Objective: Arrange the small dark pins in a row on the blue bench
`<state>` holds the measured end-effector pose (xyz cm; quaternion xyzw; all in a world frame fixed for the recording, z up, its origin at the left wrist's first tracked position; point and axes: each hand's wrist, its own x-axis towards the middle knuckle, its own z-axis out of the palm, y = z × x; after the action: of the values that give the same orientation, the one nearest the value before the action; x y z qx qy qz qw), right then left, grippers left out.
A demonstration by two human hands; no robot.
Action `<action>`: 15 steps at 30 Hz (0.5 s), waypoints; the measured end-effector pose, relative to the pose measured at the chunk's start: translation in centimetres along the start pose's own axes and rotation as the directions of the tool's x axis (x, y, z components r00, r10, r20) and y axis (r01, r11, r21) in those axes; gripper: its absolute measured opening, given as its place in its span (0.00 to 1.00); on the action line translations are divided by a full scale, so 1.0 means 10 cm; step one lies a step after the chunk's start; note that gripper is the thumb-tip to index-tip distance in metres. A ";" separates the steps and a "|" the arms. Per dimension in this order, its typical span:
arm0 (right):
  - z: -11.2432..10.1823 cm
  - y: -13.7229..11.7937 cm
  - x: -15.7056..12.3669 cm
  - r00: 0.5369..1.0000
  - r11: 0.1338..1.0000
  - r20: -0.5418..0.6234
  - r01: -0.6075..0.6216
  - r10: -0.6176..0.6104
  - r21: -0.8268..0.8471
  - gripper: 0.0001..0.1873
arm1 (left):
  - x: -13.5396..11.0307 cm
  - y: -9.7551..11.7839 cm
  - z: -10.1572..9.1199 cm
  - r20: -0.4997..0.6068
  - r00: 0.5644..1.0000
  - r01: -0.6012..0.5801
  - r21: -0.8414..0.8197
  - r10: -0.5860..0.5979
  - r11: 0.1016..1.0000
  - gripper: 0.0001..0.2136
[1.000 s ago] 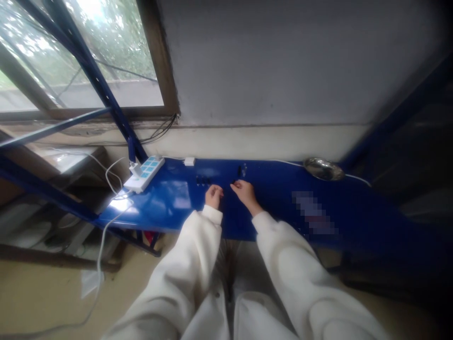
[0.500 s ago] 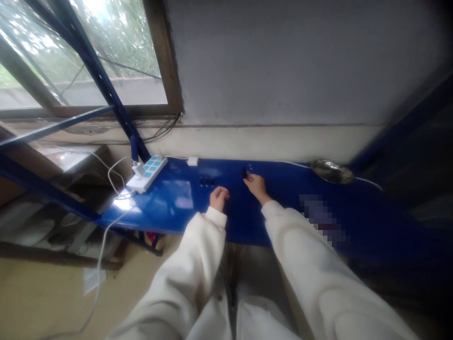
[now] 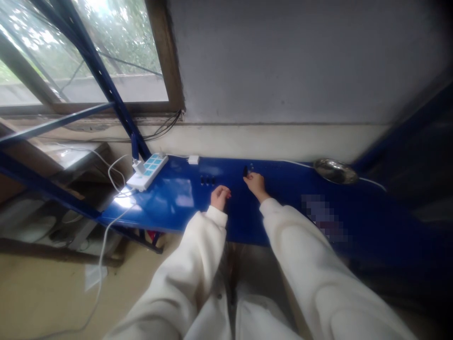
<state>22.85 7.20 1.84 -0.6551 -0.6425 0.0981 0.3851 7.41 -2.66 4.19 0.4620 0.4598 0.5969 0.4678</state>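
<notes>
My left hand (image 3: 220, 196) rests on the blue shelf board (image 3: 177, 203), fingers curled in; I cannot make out anything in it. My right hand (image 3: 255, 183) reaches farther back on the board, and its fingertips pinch a small dark object (image 3: 245, 171). A short row of small dark pieces (image 3: 207, 180) lies just left of that, behind my left hand. Both arms wear white sleeves.
A white power strip (image 3: 147, 171) with blue sockets and a plugged-in white cable lies at the board's left end. A small white adapter (image 3: 193, 160) sits by the wall. A metal bowl (image 3: 334, 171) stands at the right. Blue rack posts and a window are at the left.
My right hand has moved away from me toward the back of the board and closed its fingertips on the small dark object. My left hand has stayed almost in place.
</notes>
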 end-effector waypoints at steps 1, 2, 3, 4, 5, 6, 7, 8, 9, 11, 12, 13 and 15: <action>0.00 -0.01 0.00 1.000 1.000 0.001 -0.011 0.011 -0.003 0.06 | 0.00 0.00 0.00 0.000 1.000 0.003 0.005 -0.003 1.000 0.04; 0.00 -0.01 0.00 1.000 1.000 0.003 -0.020 0.020 -0.007 0.07 | 0.00 0.01 0.00 0.002 1.000 0.006 0.008 -0.006 1.000 0.04; -0.01 -0.02 -0.01 1.000 1.000 0.007 -0.025 0.025 -0.012 0.06 | -0.01 0.01 0.00 0.005 1.000 0.009 0.009 -0.009 1.000 0.05; -0.01 -0.03 -0.01 1.000 1.000 0.011 -0.028 0.028 -0.014 0.06 | -0.01 0.01 0.00 0.007 1.000 0.012 0.008 -0.012 1.000 0.05; -0.01 -0.04 -0.01 0.999 0.999 0.015 -0.029 0.029 -0.015 0.06 | -0.01 0.01 0.00 0.009 1.000 0.015 0.006 -0.015 1.000 0.05; -0.02 -0.04 -0.01 0.999 0.999 0.018 -0.030 0.031 -0.016 0.06 | -0.01 0.00 0.00 0.009 1.000 0.016 0.005 -0.016 1.000 0.05; -0.03 -0.05 -0.02 0.999 0.999 0.024 -0.033 0.033 -0.015 0.06 | -0.01 0.00 0.00 0.009 1.000 0.016 0.003 -0.016 1.000 0.05; -0.03 -0.06 -0.02 0.999 0.999 0.033 -0.036 0.037 -0.015 0.06 | -0.01 0.00 0.00 0.009 1.000 0.014 0.001 -0.014 1.000 0.05; -0.04 -0.06 -0.02 0.998 0.999 0.045 -0.040 0.040 -0.017 0.06 | -0.01 -0.01 0.00 0.010 1.000 0.011 -0.002 -0.011 1.000 0.05; -0.06 -0.06 -0.01 0.996 0.999 0.078 -0.045 0.046 -0.016 0.06 | 0.00 -0.02 0.00 0.017 1.000 0.008 -0.007 -0.008 1.000 0.05; -0.07 -0.05 -0.01 0.994 0.999 0.097 -0.048 0.049 -0.014 0.07 | 0.00 -0.02 0.00 0.021 1.000 0.011 -0.009 -0.011 1.000 0.05; -0.08 -0.04 0.00 0.992 0.998 0.118 -0.054 0.055 -0.012 0.07 | 0.00 -0.02 0.00 0.025 1.000 0.017 -0.008 -0.017 1.000 0.05; -0.11 -0.01 0.01 0.986 0.998 0.150 -0.069 0.069 -0.010 0.06 | 0.00 -0.02 0.00 0.033 0.999 0.027 -0.004 -0.027 1.000 0.06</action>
<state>23.47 6.89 2.65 -0.6687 -0.6470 0.1590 0.3302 7.46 -2.61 4.00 0.4645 0.4570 0.5837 0.4844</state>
